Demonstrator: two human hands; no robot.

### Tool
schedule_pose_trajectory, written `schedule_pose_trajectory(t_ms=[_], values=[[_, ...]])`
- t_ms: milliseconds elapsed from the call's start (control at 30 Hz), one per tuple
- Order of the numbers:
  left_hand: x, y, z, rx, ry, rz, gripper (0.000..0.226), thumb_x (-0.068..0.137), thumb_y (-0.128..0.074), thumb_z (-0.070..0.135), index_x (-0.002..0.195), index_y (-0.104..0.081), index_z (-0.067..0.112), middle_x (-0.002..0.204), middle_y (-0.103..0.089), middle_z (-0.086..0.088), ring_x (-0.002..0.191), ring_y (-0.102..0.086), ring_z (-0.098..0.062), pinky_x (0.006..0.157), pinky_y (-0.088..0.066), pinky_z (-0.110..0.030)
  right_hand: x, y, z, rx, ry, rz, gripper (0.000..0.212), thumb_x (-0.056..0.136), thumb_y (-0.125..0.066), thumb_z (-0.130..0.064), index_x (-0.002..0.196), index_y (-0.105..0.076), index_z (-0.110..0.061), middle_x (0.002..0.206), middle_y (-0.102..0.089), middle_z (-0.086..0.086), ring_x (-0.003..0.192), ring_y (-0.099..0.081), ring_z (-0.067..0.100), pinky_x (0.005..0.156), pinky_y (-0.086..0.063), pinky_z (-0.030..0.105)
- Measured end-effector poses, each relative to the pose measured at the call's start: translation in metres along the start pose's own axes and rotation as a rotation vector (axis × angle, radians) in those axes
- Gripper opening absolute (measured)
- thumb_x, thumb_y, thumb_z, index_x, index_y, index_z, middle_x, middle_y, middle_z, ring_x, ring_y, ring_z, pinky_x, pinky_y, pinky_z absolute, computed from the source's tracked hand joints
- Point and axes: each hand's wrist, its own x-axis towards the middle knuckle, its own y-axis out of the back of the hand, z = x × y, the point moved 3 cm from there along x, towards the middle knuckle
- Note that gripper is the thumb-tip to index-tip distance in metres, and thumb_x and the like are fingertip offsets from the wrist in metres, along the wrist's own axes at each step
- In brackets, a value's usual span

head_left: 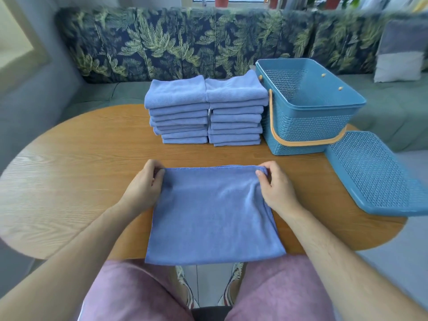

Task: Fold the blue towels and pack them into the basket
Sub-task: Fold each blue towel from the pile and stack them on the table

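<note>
A blue towel [213, 214] lies flat on the wooden table [76, 172] in front of me, doubled over, its near edge hanging off the table. My left hand [146, 184] pinches its far left corner. My right hand [275, 186] pinches the far right corner. Behind it stand two stacks of folded blue towels, the left stack [179, 112] and the right stack [236, 112], side by side. To their right sits the blue plastic basket [308, 126] with an orange handle, with nothing visible inside.
The basket's perforated blue lid [375, 172] lies at the table's right edge, partly overhanging. A sofa with leaf-print back cushions [185, 42] runs behind the table, with a grey and white pillow [400, 54] at the right. My knees show below the table edge.
</note>
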Motion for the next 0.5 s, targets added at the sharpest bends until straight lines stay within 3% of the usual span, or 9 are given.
schedule_pose_trajectory(t_ms=[133,233,333,500], values=[[-0.003,0.025,0.02,-0.076,-0.016,0.064,0.009,0.1,-0.053,0.016,0.096,-0.054,0.024,0.09,-0.062,0.007,0.082,-0.056,-0.012,0.074,-0.044,-0.025,0.003,0.021,-0.016,0.122,-0.081,0.015,0.005,0.094,-0.068,-0.019,0.094,-0.063,-0.018,0.085,-0.065,-0.009,0.077,-0.057,0.004,0.069,-0.043,0.019],[-0.005,0.045,0.039,-0.096,-0.038,0.121,0.013,0.097,-0.06,0.013,0.094,-0.058,0.025,0.092,-0.063,0.009,0.085,-0.058,-0.008,0.07,-0.041,-0.01,0.006,0.04,-0.025,0.237,-0.136,0.002,0.008,0.088,-0.076,-0.018,0.088,-0.068,-0.021,0.086,-0.072,-0.003,0.078,-0.064,0.012,0.076,-0.049,0.025],[-0.007,0.07,0.062,-0.134,-0.066,0.168,0.013,0.094,-0.067,0.013,0.095,-0.062,0.024,0.09,-0.064,0.012,0.078,-0.057,-0.001,0.071,-0.042,-0.012,0.013,0.064,-0.041,0.312,-0.114,-0.017,0.009,0.087,-0.078,-0.016,0.084,-0.072,-0.022,0.084,-0.075,-0.002,0.073,-0.064,0.007,0.075,-0.05,0.029],[-0.012,0.116,0.097,-0.154,-0.134,0.225,0.012,0.09,-0.074,0.014,0.096,-0.068,0.022,0.093,-0.069,0.005,0.076,-0.059,-0.001,0.071,-0.044,-0.012,0.022,0.106,-0.082,0.316,-0.02,0.026,0.006,0.092,-0.073,-0.02,0.095,-0.077,-0.022,0.081,-0.073,-0.008,0.065,-0.059,-0.004,0.072,-0.047,0.027]])
